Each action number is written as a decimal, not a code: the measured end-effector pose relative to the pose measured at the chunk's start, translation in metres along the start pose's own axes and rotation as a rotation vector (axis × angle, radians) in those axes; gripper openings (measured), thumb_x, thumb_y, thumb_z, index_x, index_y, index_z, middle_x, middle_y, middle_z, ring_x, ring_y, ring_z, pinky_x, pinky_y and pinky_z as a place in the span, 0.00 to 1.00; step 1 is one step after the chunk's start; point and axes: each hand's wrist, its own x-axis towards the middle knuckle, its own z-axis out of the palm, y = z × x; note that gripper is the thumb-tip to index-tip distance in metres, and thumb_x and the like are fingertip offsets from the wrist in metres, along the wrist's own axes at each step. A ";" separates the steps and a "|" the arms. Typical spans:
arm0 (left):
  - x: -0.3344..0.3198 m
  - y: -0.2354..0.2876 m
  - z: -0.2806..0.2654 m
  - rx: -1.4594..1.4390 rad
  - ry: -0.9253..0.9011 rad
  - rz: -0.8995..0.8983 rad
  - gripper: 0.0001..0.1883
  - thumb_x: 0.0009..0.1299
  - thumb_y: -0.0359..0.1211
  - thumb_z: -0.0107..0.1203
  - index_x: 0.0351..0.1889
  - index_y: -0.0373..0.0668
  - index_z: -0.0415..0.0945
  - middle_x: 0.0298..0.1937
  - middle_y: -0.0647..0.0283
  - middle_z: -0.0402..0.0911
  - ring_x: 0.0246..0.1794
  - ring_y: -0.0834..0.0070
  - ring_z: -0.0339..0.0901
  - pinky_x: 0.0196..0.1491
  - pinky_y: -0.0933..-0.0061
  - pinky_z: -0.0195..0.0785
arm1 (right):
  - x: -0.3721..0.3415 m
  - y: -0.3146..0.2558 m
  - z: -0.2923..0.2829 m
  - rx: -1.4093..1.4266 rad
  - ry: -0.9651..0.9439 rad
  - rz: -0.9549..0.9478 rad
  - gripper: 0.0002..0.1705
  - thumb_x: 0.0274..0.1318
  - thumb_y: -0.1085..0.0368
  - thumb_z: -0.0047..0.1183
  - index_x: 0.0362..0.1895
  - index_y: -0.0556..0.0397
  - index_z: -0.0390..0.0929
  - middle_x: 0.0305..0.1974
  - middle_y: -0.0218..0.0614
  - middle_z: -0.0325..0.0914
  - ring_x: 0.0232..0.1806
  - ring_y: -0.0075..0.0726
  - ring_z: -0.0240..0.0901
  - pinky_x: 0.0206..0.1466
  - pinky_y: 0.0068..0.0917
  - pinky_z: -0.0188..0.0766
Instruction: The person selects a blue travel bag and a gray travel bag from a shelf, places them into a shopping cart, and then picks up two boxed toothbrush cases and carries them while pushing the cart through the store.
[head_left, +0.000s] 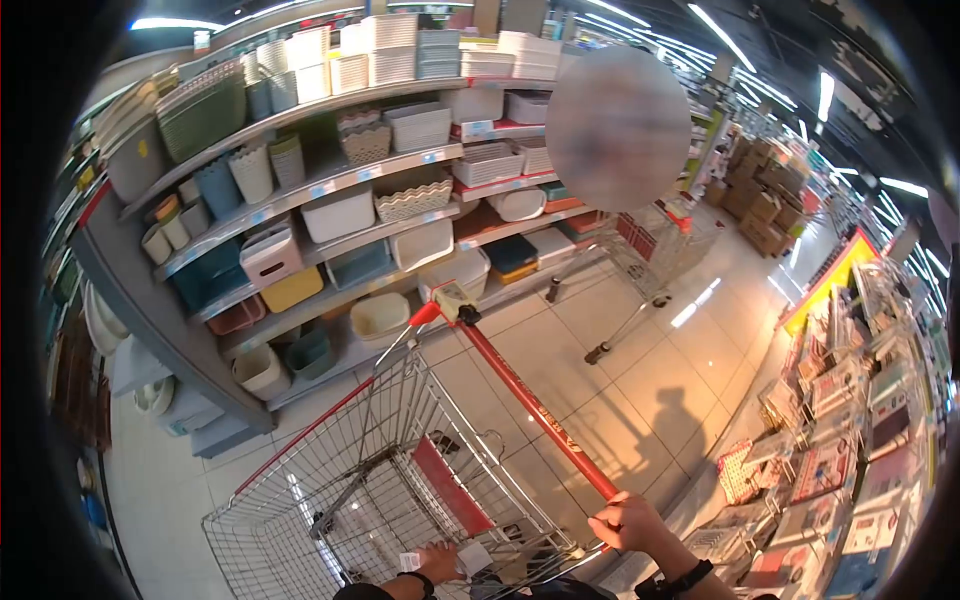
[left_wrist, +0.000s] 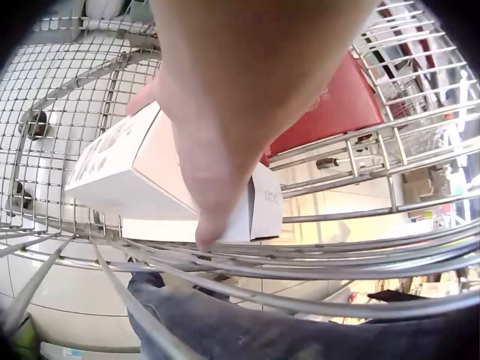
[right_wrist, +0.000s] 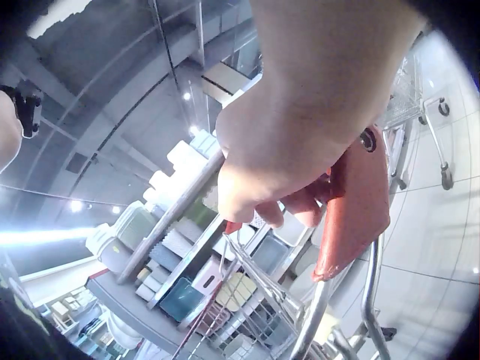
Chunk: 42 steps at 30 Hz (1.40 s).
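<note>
The shopping cart stands in front of me, its wire basket tilted across the head view. My right hand grips the near end of its red handle bar; in the right wrist view the fingers curl round beside the red plastic end piece. Down inside the basket, my left hand holds a white box from above. The thumb lies along the box's near side, and other fingers reach over its far edge. A white end with grey lettering shows past the thumb. The palm hides the middle.
Shelves of plastic baskets and bins line the left side. Ahead, another person with a blurred head stands by a second cart. Packaged goods fill a display on the right. Cardboard boxes are stacked farther down the tiled aisle.
</note>
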 end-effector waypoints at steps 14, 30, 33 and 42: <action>0.035 -0.046 0.065 0.092 0.154 0.292 0.40 0.59 0.54 0.55 0.65 0.44 0.59 0.61 0.47 0.65 0.61 0.48 0.60 0.61 0.42 0.48 | -0.005 -0.005 0.012 -0.052 0.196 -0.069 0.09 0.44 0.65 0.61 0.17 0.48 0.76 0.10 0.29 0.66 0.18 0.40 0.70 0.29 0.30 0.73; 0.004 -0.022 0.013 0.054 0.120 0.279 0.44 0.58 0.60 0.54 0.66 0.43 0.58 0.64 0.49 0.63 0.63 0.48 0.58 0.64 0.44 0.45 | -0.002 0.006 0.015 -0.072 0.121 -0.084 0.10 0.46 0.63 0.60 0.18 0.48 0.75 0.11 0.28 0.65 0.22 0.38 0.71 0.29 0.31 0.70; 0.007 -0.020 0.012 0.083 0.109 0.281 0.44 0.58 0.60 0.55 0.66 0.43 0.57 0.64 0.49 0.63 0.63 0.48 0.58 0.64 0.43 0.45 | 0.001 0.002 0.013 -0.058 0.216 -0.118 0.14 0.44 0.65 0.61 0.14 0.48 0.70 0.11 0.30 0.63 0.20 0.38 0.68 0.23 0.34 0.67; 0.021 -0.036 0.067 0.005 0.433 0.376 0.36 0.62 0.50 0.54 0.67 0.49 0.57 0.64 0.47 0.62 0.61 0.47 0.60 0.63 0.43 0.45 | 0.001 -0.003 0.015 -0.057 0.235 -0.094 0.12 0.46 0.64 0.61 0.15 0.48 0.73 0.11 0.27 0.64 0.21 0.38 0.69 0.25 0.33 0.68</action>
